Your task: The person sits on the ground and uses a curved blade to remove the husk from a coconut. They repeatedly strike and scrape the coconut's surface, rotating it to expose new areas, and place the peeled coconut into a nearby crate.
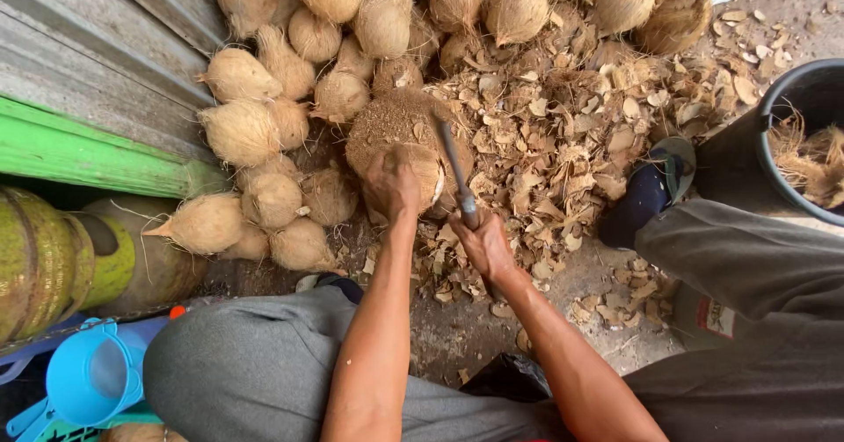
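Bare ground (457,336) strewn with brown shell chips (563,143) runs up to a grey plank wall (79,46) with a green board (79,156) along its foot. Against that wall lies a heap of husked coconuts (264,99), pale and fibrous.

Just in front of the heap sits a round chopping block (387,121) dusted with husk crumbs. On its near edge rests the coconut (426,174) being worked, a white cut showing on its right side. The left hand (393,182) lies over the top of it, fingers curled down and gripping it in place. The right hand (483,244) is just nearer the person, clenched around the handle of a cleaver (455,165). The blade's long axis runs away from the wrist, up and slightly left, so its far end lies over the block just right of the coconut. The coconut is thus ahead and to the left of the right hand, touching or nearly touching the blade; I cannot tell which.

To the right stands a black bucket (791,90) holding loose husk fibre, beside a dark sock in a sandal (655,187). A small pale patch with a red edge (716,317) sits on the grey trouser leg. At lower left are a yellow-green gas cylinder (44,262) and a blue plastic scoop (92,376).
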